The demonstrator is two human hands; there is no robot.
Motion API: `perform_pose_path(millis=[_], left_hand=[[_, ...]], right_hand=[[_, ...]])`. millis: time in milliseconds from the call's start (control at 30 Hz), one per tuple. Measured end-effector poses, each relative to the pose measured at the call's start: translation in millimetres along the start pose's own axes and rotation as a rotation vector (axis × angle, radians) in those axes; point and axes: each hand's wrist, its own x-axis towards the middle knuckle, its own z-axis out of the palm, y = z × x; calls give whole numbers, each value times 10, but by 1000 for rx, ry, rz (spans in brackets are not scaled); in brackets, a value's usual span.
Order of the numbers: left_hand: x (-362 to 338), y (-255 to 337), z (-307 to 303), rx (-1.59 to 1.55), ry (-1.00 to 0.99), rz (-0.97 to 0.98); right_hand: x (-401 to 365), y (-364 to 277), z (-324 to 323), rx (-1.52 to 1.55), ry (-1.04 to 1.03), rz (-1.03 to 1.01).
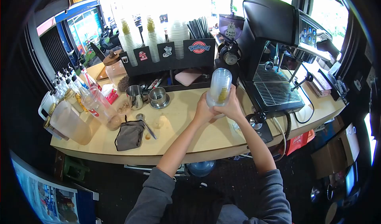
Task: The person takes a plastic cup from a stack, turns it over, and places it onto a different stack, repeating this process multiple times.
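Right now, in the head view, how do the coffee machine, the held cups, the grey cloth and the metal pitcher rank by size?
1. Coffee machine
2. Held cups and grey cloth: too alike to rank, the cups likely being nearer the camera
3. Metal pitcher

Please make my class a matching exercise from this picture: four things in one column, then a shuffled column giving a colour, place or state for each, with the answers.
Column 1
1. Clear cups
2. Cloth
3. Straws
4. Grinder hopper

Column 2
A. Black, bunched upright
B. Purple-tinted
C. Held between the left hand and right hand
D. Grey, lying on the counter

Pairs: 1-C, 2-D, 3-A, 4-B
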Motion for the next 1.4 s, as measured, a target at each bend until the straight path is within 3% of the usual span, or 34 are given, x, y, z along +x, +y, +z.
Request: perform_pose_path(millis=[233,433,567,633,733,767,833,900,967,1033,1100,1400], left_hand=[[-32,37,-22,-57,-51,-74],[42,-77,-103,-12,-155,49],[74,325,-497,-117,-51,10],[31,685,-704,-468,72,262],[-88,1164,-975,-382,13,424],[-151,1173,-1051,-381,20,415],[-280,1155,-1192,-285,-24,217],[-401,1019,-1225,-206,33,262],[-567,825,-1197,-586,126,-72],[-668,675,-1124,-529,172,-70],[-749,656,-1077,-682,188,-178],[-905,701,-1192,-696,159,-149]], right_hand=[[144,-178,-91,103,94,-51],[263,-550,-337,-125,146,-247],[160,-819,-525,-181,92,-383],[91,-953,-569,-192,38,-427],[-46,-1199,-581,-331,-141,-487],[-77,-1207,-550,-327,-152,-485],[-143,-1231,-490,-155,-148,-495],[-257,-1221,-467,-24,-167,-384],[-301,-995,-352,271,-302,-203],[-374,-908,-163,425,-305,-287],[-429,-872,-45,673,-320,-125],[-465,-827,57,721,-319,-114]])
